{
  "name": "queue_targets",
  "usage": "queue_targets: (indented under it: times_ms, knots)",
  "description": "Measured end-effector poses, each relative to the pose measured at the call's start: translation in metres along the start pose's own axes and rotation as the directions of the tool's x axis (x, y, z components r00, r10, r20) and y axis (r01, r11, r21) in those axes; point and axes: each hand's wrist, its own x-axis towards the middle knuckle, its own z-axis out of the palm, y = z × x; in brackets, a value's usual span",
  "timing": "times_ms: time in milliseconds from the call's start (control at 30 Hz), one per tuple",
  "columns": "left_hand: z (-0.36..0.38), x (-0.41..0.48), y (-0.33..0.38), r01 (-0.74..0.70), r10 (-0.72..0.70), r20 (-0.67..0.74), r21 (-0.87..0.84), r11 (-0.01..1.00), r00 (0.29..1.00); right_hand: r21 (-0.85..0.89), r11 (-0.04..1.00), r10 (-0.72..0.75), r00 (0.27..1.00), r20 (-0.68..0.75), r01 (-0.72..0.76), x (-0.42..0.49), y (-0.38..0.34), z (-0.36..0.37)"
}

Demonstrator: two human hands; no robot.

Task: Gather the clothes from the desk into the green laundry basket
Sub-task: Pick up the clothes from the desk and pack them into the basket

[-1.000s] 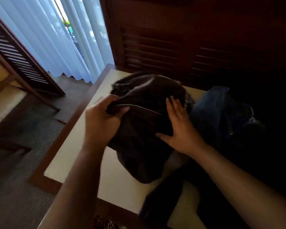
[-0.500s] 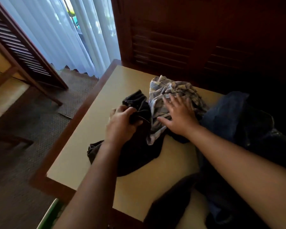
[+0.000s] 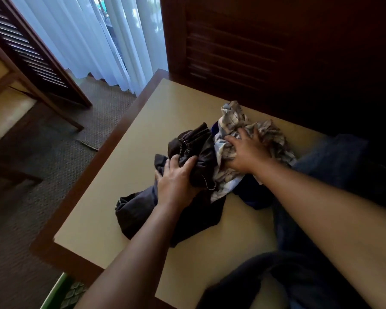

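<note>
We bunch 2 pieces on the desk (image 3: 143,130): left hand (image 3: 178,178) grips the dark garment (image 3: 194,141), right hand (image 3: 246,152) lies spread on the plaid shirt (image 3: 271,132). Next, likely, lifting both to the green laundry basket (image 3: 59,291) below.

no text, label, brand mark or number is readable anywhere in view: none on the dark garment (image 3: 198,148), the checked shirt (image 3: 234,121), the blue jeans (image 3: 334,161), the desk (image 3: 165,112) or the green laundry basket (image 3: 54,292).
</note>
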Motion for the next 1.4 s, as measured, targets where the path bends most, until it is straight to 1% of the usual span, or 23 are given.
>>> queue_targets:
  times_ms: [67,133,200,267,400,567,667,767,833,900,933,967,1000,1100,1167,1267,1333,1400]
  knots:
    - [0.001,-0.004,-0.001,-0.054,0.050,-0.093,-0.047,0.997,0.994,0.052,0.998,-0.031,0.996,-0.087,0.036,-0.006,0.005,0.001]
    - [-0.001,-0.008,-0.002,-0.096,0.072,-0.170,-0.137,0.986,0.983,0.124,0.989,-0.057,0.985,-0.162,0.078,-0.016,0.008,0.003]
    - [-0.009,-0.011,-0.002,-0.080,0.027,-0.212,-0.244,0.967,0.977,0.196,0.973,-0.077,0.975,-0.210,0.119,-0.031,0.009,0.006]
    - [-0.017,-0.018,-0.001,-0.049,-0.029,-0.248,-0.299,0.953,0.968,0.241,0.953,-0.111,0.954,-0.280,0.181,-0.051,0.008,0.009]
    - [-0.035,-0.042,0.003,-0.098,-0.020,-0.320,-0.348,0.932,0.947,0.277,0.907,-0.157,0.863,-0.480,0.318,-0.092,0.001,0.004]
    - [-0.059,-0.091,0.005,-0.135,-0.070,-0.437,-0.420,0.897,0.897,0.259,0.861,-0.203,0.763,-0.614,0.437,-0.150,-0.012,-0.005]
    - [-0.075,-0.125,0.008,-0.151,-0.094,-0.504,-0.424,0.893,0.859,0.219,0.822,-0.247,0.676,-0.695,0.526,-0.182,-0.021,-0.010]
    - [-0.090,-0.162,0.014,-0.149,-0.136,-0.560,-0.432,0.890,0.817,0.165,0.781,-0.270,0.565,-0.779,0.602,-0.212,-0.032,-0.024]
    - [-0.099,-0.188,0.019,-0.151,-0.168,-0.591,-0.452,0.879,0.789,0.142,0.739,-0.263,0.476,-0.839,0.659,-0.239,-0.041,-0.041]
    - [-0.103,-0.214,0.024,-0.143,-0.195,-0.616,-0.455,0.879,0.763,0.105,0.691,-0.240,0.364,-0.900,0.716,-0.267,-0.046,-0.054]
    - [-0.103,-0.227,0.026,-0.136,-0.209,-0.627,-0.456,0.880,0.751,0.091,0.677,-0.228,0.326,-0.917,0.730,-0.280,-0.045,-0.055]
    - [-0.102,-0.240,0.030,-0.126,-0.224,-0.633,-0.460,0.879,0.741,0.088,0.671,-0.227,0.317,-0.921,0.737,-0.291,-0.042,-0.053]
    - [-0.100,-0.253,0.033,-0.115,-0.239,-0.633,-0.466,0.877,0.737,0.091,0.668,-0.242,0.331,-0.912,0.739,-0.300,-0.037,-0.046]
    - [-0.083,-0.289,0.043,-0.086,-0.237,-0.615,-0.449,0.889,0.752,0.091,0.661,-0.349,0.412,-0.842,0.745,-0.325,-0.017,-0.008]
    - [-0.069,-0.312,0.051,-0.078,-0.222,-0.596,-0.434,0.897,0.772,0.104,0.643,-0.388,0.440,-0.810,0.759,-0.342,-0.009,0.016]
    - [-0.055,-0.344,0.056,-0.041,-0.250,-0.587,-0.437,0.899,0.770,0.161,0.611,-0.386,0.470,-0.794,0.775,-0.362,-0.009,0.033]
    - [-0.056,-0.361,0.052,-0.017,-0.282,-0.592,-0.448,0.894,0.755,0.185,0.608,-0.380,0.488,-0.786,0.772,-0.370,-0.015,0.036]
    - [-0.064,-0.379,0.045,-0.013,-0.299,-0.618,-0.448,0.894,0.727,0.195,0.594,-0.385,0.488,-0.783,0.781,-0.377,-0.027,0.033]
